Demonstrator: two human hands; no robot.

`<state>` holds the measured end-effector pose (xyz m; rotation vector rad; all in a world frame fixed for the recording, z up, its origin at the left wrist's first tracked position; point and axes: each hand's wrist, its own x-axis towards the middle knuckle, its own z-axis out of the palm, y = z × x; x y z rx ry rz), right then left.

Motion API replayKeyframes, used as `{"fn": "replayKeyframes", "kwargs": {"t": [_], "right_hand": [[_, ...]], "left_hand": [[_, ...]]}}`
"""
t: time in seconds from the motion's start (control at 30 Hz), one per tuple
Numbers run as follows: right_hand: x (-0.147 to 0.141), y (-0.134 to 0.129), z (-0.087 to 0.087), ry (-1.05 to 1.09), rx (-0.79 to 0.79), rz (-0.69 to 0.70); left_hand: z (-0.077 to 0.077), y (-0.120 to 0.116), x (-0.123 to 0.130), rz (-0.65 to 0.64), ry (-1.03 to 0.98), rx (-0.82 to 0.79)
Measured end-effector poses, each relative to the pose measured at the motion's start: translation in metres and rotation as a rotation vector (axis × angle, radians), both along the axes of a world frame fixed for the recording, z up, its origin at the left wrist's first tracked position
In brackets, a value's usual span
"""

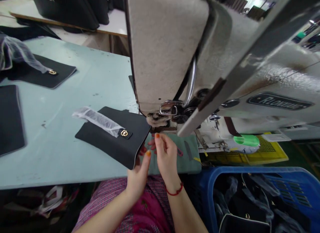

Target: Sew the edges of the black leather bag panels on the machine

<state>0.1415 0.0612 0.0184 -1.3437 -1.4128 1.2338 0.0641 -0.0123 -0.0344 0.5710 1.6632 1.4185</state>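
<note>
Beside the sewing machine [170, 49], a black flap [117, 143] is laid on the counter [50, 126], its edge brought to the presser foot [156, 119] and seemingly steadied there by the left hand [137, 181], whose grip cannot be told; the right hand's [166, 158] fingers [158, 137] are pinched together.

Your view: bright, even light; glare streaks the sewing machine head [272, 76]; edges bow, wide-angle; shadows soft.

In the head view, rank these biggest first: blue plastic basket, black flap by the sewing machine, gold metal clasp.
Blue plastic basket, black flap, gold metal clasp. Nearness to the camera makes the basket's lead unsure.
</note>
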Motion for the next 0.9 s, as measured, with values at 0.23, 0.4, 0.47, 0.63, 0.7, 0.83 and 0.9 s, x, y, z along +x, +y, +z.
{"fn": "replayKeyframes", "kwargs": {"t": [0.23,0.4,0.47,0.63,0.7,0.83,0.9], "right_hand": [[-0.035,0.009,0.007,-0.032,0.066,0.022],[-0.045,0.006,-0.003,-0.074,0.095,-0.051],[-0.044,0.005,-0.006,-0.090,0.107,-0.048],[-0.032,0.006,-0.006,-0.082,0.094,0.003],[-0.024,0.008,-0.005,-0.081,0.082,0.045],[-0.010,0.015,-0.004,-0.058,0.030,0.134],[-0.007,0.019,-0.002,-0.032,-0.006,0.167]], "left_hand": [[-0.024,-0.052,-0.143,-0.178,0.727,0.145],[0.008,0.062,-0.205,-0.885,1.184,0.297],[0.017,0.098,-0.206,-1.080,1.263,0.433],[0.036,0.113,-0.183,-1.226,1.389,0.502],[0.045,0.100,-0.173,-1.184,1.454,0.407],[0.061,0.079,-0.156,-1.090,1.533,0.233],[0.067,0.075,-0.151,-1.063,1.562,0.190]]}}
